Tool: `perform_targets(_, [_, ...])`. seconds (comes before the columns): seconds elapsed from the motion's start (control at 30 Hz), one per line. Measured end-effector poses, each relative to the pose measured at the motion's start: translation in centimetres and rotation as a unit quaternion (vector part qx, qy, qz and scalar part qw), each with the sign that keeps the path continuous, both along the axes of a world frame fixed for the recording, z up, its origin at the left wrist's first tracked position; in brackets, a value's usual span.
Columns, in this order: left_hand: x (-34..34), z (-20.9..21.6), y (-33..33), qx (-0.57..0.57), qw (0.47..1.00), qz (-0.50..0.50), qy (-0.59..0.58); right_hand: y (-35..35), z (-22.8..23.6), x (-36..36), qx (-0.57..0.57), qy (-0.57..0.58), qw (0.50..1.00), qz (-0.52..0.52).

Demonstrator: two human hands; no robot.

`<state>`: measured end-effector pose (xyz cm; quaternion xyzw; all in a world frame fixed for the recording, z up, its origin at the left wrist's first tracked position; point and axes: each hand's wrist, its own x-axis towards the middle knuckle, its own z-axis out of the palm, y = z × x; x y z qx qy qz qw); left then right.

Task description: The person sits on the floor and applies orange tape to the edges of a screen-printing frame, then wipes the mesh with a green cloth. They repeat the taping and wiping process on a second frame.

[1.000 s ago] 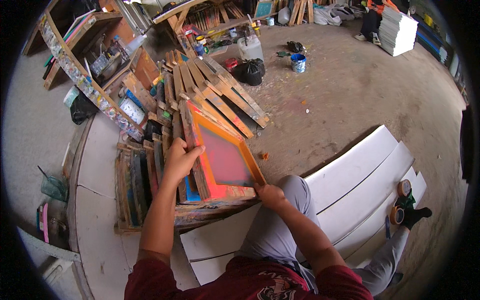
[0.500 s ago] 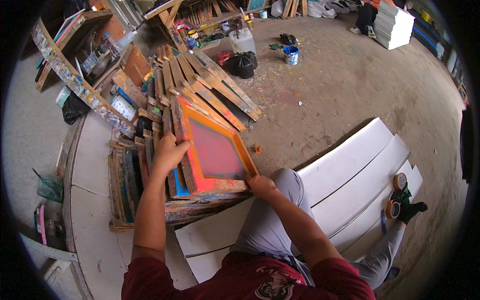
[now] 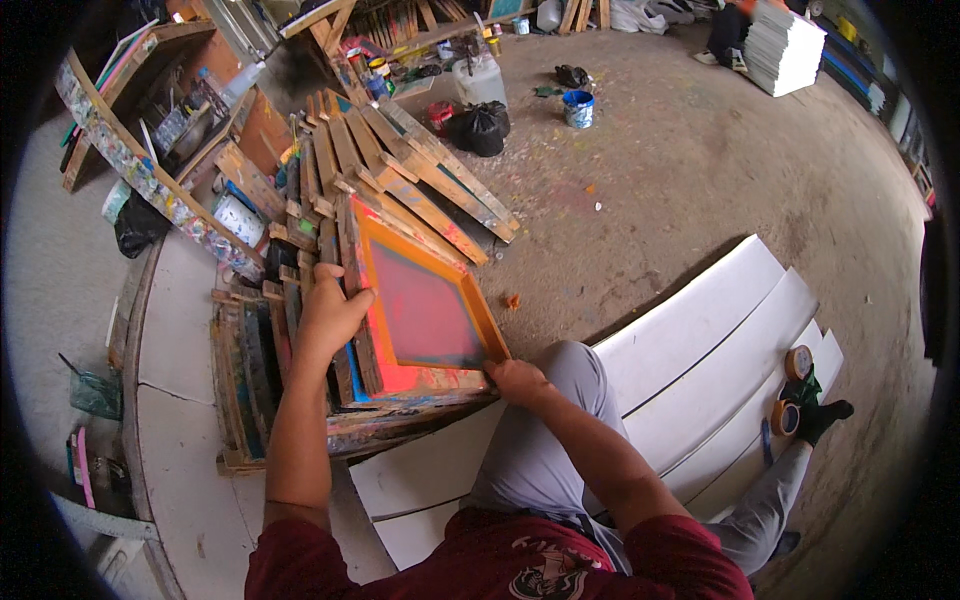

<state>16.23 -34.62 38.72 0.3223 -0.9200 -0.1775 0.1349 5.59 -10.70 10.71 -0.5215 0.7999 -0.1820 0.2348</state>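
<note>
A wooden screen-printing frame (image 3: 430, 380), painted orange and red around a pinkish mesh, leans tilted at the front of a stack of similar frames (image 3: 245, 370). My left hand (image 3: 332, 315) grips its left side bar, with the thumb over the near face and the other fingers partly hidden behind. At its lower right corner, my right hand (image 3: 520, 382) is closed on the edge, next to my bent knee. A blue-edged frame shows just behind the lower left of the orange one. More wooden frames (image 3: 440, 190) fan out beyond it.
White sheets (image 3: 690, 300) lie under and beside my legs, with two tape rolls (image 3: 785, 417) near my foot. A black bag (image 3: 485, 128) and a blue paint bucket (image 3: 578, 108) stand ahead on the floor. At the far right, a person is by a white stack (image 3: 785, 50).
The orange frame has tipped back a little, so its mesh faces me more squarely. Both hands have moved slightly with it and keep their grip.
</note>
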Motion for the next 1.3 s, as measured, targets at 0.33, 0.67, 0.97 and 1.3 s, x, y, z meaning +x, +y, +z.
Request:
perform_targets(0.33, [0.1, 1.9, 1.0, -0.027, 0.998, 0.0, -0.065, -0.4, -1.1, -0.3, 0.022, 0.022, 0.999, 0.038])
perform_targets(0.67, [-7.3, 5.2, 0.3, -0.137, 0.979, -0.139, -0.052, -3.2, 8.5, -8.4, -0.049, -0.044, 0.998, 0.019])
perform_targets(0.97, [-22.9, 4.2, -7.4, -0.237, 0.959, -0.131, -0.087, -12.9, 17.2, -18.7, -0.289, 0.06, 0.949, -0.114])
perform_targets(1.3, [-30.2, 1.3, -12.4, -0.1, 0.977, -0.134, -0.129, -24.0, 18.9, -26.9, -0.424, 0.08, 0.887, -0.163])
